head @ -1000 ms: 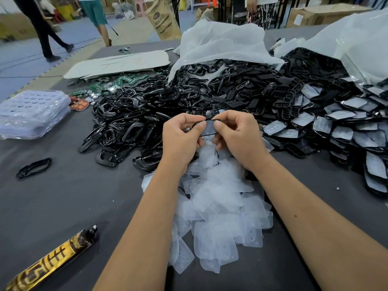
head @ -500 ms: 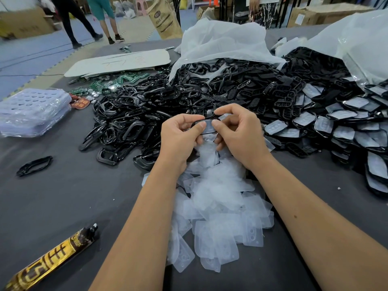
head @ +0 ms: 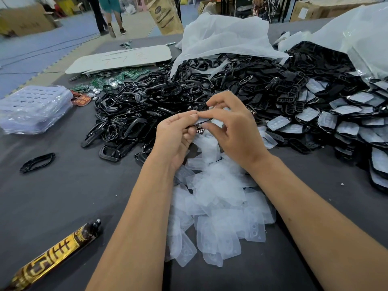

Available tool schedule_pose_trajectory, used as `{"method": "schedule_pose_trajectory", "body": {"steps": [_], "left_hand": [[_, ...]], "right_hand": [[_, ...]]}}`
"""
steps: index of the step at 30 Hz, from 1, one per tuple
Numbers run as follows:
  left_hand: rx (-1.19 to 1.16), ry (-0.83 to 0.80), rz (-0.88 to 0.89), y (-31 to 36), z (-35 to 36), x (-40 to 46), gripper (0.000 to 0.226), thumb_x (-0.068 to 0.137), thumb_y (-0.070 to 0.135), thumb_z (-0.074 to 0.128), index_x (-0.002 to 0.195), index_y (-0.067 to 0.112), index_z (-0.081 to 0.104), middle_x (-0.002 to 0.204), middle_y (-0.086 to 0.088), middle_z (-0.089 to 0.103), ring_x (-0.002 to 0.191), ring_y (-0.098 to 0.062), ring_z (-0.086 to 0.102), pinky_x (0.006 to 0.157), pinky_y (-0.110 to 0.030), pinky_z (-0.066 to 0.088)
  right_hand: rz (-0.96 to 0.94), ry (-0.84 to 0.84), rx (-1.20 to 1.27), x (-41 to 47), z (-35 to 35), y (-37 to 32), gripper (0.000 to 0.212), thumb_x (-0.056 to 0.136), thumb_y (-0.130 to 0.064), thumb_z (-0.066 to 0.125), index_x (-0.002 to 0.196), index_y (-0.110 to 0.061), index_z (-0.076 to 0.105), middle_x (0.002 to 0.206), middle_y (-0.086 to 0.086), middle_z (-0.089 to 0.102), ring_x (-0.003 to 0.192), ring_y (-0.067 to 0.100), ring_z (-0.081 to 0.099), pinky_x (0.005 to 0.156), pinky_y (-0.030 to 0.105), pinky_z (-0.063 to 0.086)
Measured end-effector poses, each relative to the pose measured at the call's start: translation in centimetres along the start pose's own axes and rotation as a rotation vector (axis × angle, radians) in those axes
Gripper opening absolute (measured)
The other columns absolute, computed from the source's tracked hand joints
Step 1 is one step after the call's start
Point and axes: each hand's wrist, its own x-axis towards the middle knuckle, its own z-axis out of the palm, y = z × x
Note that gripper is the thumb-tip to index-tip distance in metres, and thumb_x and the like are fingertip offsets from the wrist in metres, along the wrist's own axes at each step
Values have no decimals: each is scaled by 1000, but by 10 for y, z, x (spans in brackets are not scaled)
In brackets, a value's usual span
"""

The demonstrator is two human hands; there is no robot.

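**A:** What's crowding them over there?

**B:** Plenty. The left hand (head: 174, 135) and right hand (head: 233, 131) are held just above the dark grey desk (head: 69, 196). Each grip is narrow, with the fingertips of both pinching one small black plastic frame (head: 200, 122) between them. It sits over the near edge of the heap of glossy black plastic frames (head: 147, 110), which presses up right behind the knuckles.

**A:** And underneath?

**B:** A loose pile of translucent white plastic inserts (head: 218, 206) lies under the wrists and between the forearms. To the right, a spread of black frames fitted with pale inserts (head: 346, 122) runs out of sight. A crumpled white plastic bag (head: 222, 38) drapes over the back of the heap.

**A:** Any open room?

**B:** On the left — bare desk, broken by a single black frame lying flat (head: 37, 162). A stack of clear plastic trays (head: 33, 108) sits by the left edge, and a gold-and-brown foil tube (head: 52, 255) lies at the near corner.
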Motion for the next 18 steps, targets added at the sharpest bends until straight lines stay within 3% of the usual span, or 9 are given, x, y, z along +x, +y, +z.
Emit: {"method": "schedule_pose_trajectory", "body": {"steps": [2,4,5,7,9,11,14,18], "left_hand": [[-44,-24,-50,2,1,-2,28,102,23,63,98,-3,70,77,-10,64,50,-7,57,46,-10,46],[-57,-64,-64,3,2,-2,55,103,47,56,88,-1,78,81,-12,66,57,-9,64,53,-13,54],[-36,-81,-32,3,4,-3,53,103,45,55,86,2,80,82,-12,68,61,-10,66,57,-15,56],[31,-87,58,-1,7,-5,28,103,22,61,88,5,77,84,-10,73,67,-11,70,64,-18,58],[91,-97,117,-4,8,-7,11,100,8,65,91,6,72,88,-13,71,71,-13,69,67,-22,60],[134,-104,131,-5,6,-8,9,99,9,66,92,7,71,92,-15,70,76,-15,68,68,-25,60],[141,-94,112,-2,7,-8,12,102,10,62,94,5,71,87,-10,76,75,-14,70,67,-25,60],[130,-76,104,-3,7,-7,18,104,11,59,93,5,71,82,-7,76,71,-10,69,66,-22,60]], "right_hand": [[35,60,33,1,1,0,12,94,-11,76,104,-6,81,114,12,61,100,24,60,81,26,49],[211,126,185,1,1,0,6,93,-11,77,95,-9,81,108,9,61,98,17,60,76,20,46],[322,161,287,1,1,1,4,93,-12,77,91,-12,81,105,6,61,97,13,60,75,17,46],[498,194,481,1,-1,5,9,93,-14,77,85,-17,79,99,0,62,92,7,60,77,18,48],[585,140,658,1,-3,8,12,94,-16,75,84,-15,81,92,0,65,79,13,59,71,29,49],[671,59,840,0,-3,8,12,93,-21,74,87,-15,82,90,12,65,69,28,51,54,34,42],[750,-31,989,1,-3,11,17,93,-23,68,94,-13,81,91,20,65,67,28,55,44,29,40],[683,-33,1052,0,-4,14,24,94,-3,64,113,-8,77,92,12,74,76,18,66,70,28,56]]}}
